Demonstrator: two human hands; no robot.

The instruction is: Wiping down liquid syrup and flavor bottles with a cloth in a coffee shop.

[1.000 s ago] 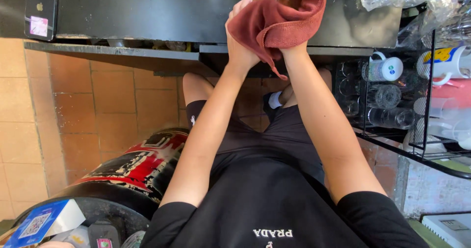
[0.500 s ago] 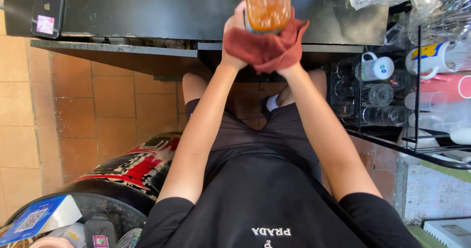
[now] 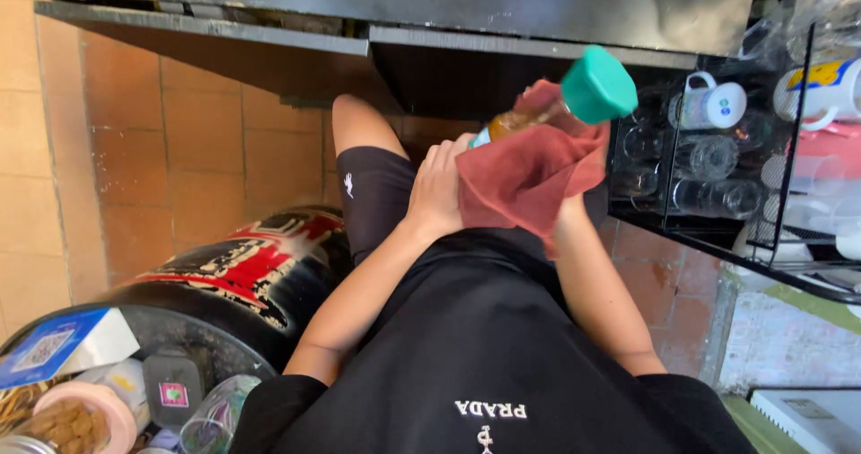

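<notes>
Two hands meet in front of my chest, above my lap, well below the dark desk's front edge. My left hand has its fingers curled shut over one end of a red-brown cloth, pressing it against the bottle inside. My right hand sits under the cloth, almost wholly hidden by it; from the way the bundle is carried I judge its fingers are clamped around the bottle through the fabric, though I cannot see them.

The bottle is tilted, its amber body showing just above my left fingers and its teal cap pointing up and to the right, toward the black wire rack that holds glasses and mugs.

To wipe well, I judge that the right grip should stay firm low on the bottle while the left hand draws the cloth around the body in full turns, so no strip is missed. The cap looks seated, yet I would hold the bottle nearer upright in case it weeps. The cloth hangs loose on the right side; I would gather that slack so it does not snag the rack, which is near. A dark bin with red markings stands on the tiled floor to my left, apart from the hands.
</notes>
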